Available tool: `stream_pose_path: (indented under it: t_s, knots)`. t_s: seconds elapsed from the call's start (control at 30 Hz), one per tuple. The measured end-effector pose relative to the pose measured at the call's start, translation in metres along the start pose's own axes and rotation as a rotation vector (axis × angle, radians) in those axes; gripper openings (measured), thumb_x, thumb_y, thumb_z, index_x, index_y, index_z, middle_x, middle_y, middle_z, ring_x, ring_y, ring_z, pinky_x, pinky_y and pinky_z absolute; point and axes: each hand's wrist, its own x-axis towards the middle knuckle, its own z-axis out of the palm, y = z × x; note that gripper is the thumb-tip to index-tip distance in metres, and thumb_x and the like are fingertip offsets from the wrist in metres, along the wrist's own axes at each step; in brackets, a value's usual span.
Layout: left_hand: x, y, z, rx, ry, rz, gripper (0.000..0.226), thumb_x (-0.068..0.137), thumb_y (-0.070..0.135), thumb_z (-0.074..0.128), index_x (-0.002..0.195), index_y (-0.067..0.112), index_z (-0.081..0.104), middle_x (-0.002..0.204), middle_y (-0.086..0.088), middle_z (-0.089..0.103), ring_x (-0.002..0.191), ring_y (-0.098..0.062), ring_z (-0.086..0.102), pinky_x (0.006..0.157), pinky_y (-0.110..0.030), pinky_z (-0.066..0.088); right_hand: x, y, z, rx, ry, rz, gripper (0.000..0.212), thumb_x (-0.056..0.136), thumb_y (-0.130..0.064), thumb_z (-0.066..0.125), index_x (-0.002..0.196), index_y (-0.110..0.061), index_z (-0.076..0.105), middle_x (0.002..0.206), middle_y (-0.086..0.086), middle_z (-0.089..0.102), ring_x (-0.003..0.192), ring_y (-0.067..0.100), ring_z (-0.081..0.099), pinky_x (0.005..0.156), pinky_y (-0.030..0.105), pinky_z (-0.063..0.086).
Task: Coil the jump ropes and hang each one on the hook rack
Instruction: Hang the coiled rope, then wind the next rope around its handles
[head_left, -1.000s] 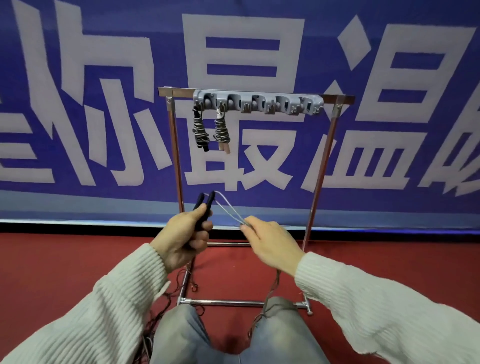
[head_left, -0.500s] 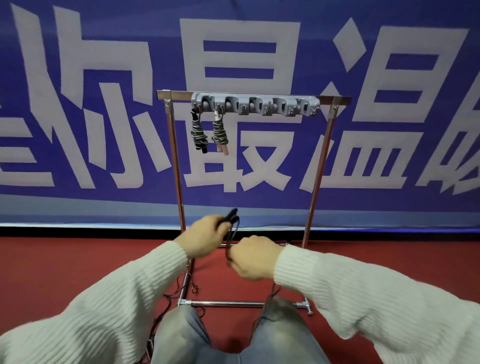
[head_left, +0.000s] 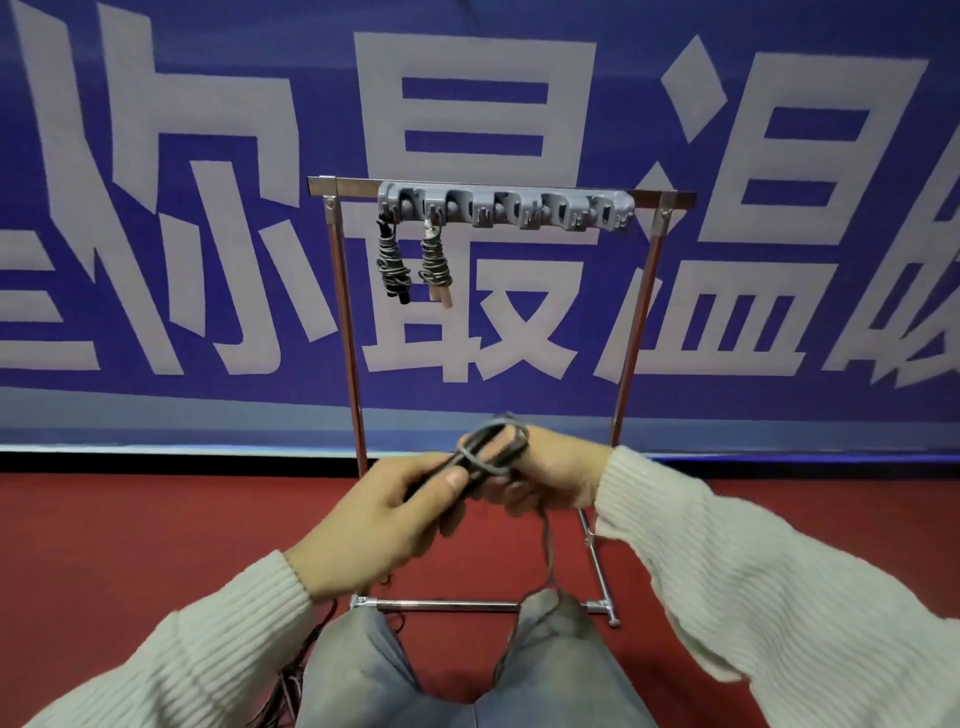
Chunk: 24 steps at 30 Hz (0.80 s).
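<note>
A: Right, the left hand (head_left: 400, 514) is clenched around the dark handles (head_left: 441, 475), thumb pressed on top, and the right hand (head_left: 545, 480) is pinching the cord (head_left: 493, 441) where it loops over them.

B: Only a loop or so on there, I reckon. The rest of the rope trails down from the right hand and across the knee (head_left: 545, 613).

A: That is where I see trouble. If the tail snags on the trouser leg, the pull could drag the wraps loose.

B: And the loop sits slack above the handles. Let the tension go and it may well slide off the end.

A: Down by the left sleeve (head_left: 171, 644) there are more cords (head_left: 291, 691) bunched on the red floor (head_left: 130, 545). I cannot tell whether they are tangled with this one.

B: If they are, the winding stalls. Further out, the hook rack (head_left: 506, 208) already carries two coiled ropes (head_left: 413, 267) on its left hooks, hanging side by side.

A: So free hooks lie to the right. A loose bundle could unravel once hung from the metal stand (head_left: 345, 312).
</note>
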Motion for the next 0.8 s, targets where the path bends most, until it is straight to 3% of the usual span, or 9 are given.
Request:
stream_pose_path:
  t_s: [0.1,0.17,0.3,0.37,0.43,0.53,0.6,0.7,0.8]
  knots:
    - [0.009,-0.007,-0.002,-0.109,0.302,-0.135,0.05,0.107,0.037,0.049,0.098,-0.011,0.06,0.053,0.001,0.043,0.039,-0.012,0.029,0.04,-0.018,0.023,0.004,0.028,0.022,-0.005,0.251,-0.018,0.034,0.107,-0.045,0.045,0.088,-0.022,0.061,0.061,-0.005,0.029,0.044,0.006,0.019,0.041,0.021,0.015]
    - [0.018,-0.021,-0.006,0.005,0.409,-0.229,0.046,0.106,0.037,0.049,0.093,-0.005,0.064,0.053,0.0,0.049,0.039,-0.014,0.035,0.04,-0.022,0.027,0.003,0.042,0.034,-0.3,0.42,-0.1,0.039,0.108,-0.045,0.041,0.09,-0.019,0.064,0.058,-0.007,0.037,0.045,0.009,0.029,0.046,0.027,0.026]
    - [0.026,-0.054,-0.015,0.578,0.241,-0.313,0.028,0.103,0.043,0.051,0.1,0.015,0.051,0.077,-0.008,0.069,0.065,-0.024,0.061,0.061,-0.037,0.042,-0.013,0.031,0.034,-1.237,0.435,-0.102,0.028,0.102,-0.039,0.047,0.095,-0.021,0.066,0.077,-0.001,0.065,0.076,0.023,0.064,0.067,0.039,0.048]
    - [0.024,-0.059,-0.007,0.812,0.021,-0.207,0.023,0.104,0.043,0.047,0.111,0.022,0.054,0.093,-0.007,0.071,0.085,-0.032,0.066,0.069,-0.038,0.043,-0.019,0.006,0.025,-1.389,0.35,-0.115,0.02,0.1,-0.035,0.053,0.105,-0.028,0.071,0.091,-0.005,0.072,0.088,0.017,0.067,0.076,0.036,0.052]
    - [0.019,-0.049,0.007,0.885,-0.242,-0.037,0.023,0.105,0.041,0.045,0.119,0.027,0.057,0.096,-0.003,0.07,0.084,-0.028,0.064,0.07,-0.034,0.038,-0.022,-0.015,0.013,-1.17,0.243,-0.142,0.014,0.095,-0.027,0.067,0.105,-0.029,0.077,0.083,-0.016,0.071,0.079,-0.002,0.064,0.075,0.019,0.047]
    - [0.012,-0.027,0.022,0.687,-0.396,0.165,0.019,0.105,0.04,0.046,0.102,0.027,0.059,0.07,0.005,0.056,0.058,-0.014,0.048,0.059,-0.028,0.033,-0.019,-0.019,-0.002,-0.677,0.182,-0.217,0.01,0.088,-0.013,0.079,0.095,-0.018,0.073,0.081,-0.014,0.07,0.075,-0.002,0.063,0.076,0.016,0.046]
    - [0.009,-0.019,0.019,0.43,-0.251,0.171,0.021,0.102,0.043,0.051,0.088,0.029,0.06,0.065,0.003,0.058,0.053,-0.011,0.047,0.055,-0.029,0.037,-0.017,-0.002,-0.006,-0.37,0.222,-0.232,0.007,0.09,-0.011,0.074,0.089,-0.015,0.068,0.072,-0.01,0.065,0.064,0.002,0.057,0.063,0.016,0.045]
    - [0.011,-0.02,0.008,0.138,0.075,0.059,0.023,0.094,0.044,0.057,0.082,0.025,0.063,0.062,0.003,0.059,0.051,-0.017,0.046,0.05,-0.028,0.036,-0.012,0.028,0.004,-0.026,0.265,-0.105,0.017,0.097,-0.029,0.061,0.083,-0.019,0.062,0.061,-0.003,0.048,0.047,0.007,0.033,0.042,0.02,0.022]
    - [0.021,-0.032,0.001,-0.179,0.285,-0.163,0.017,0.103,0.028,0.058,0.092,0.016,0.052,0.061,-0.004,0.057,0.043,-0.014,0.033,0.04,-0.02,0.024,-0.008,0.048,0.019,-0.115,0.371,-0.02,0.042,0.108,-0.046,0.042,0.082,-0.017,0.06,0.058,-0.003,0.039,0.044,0.011,0.026,0.044,0.023,0.023]
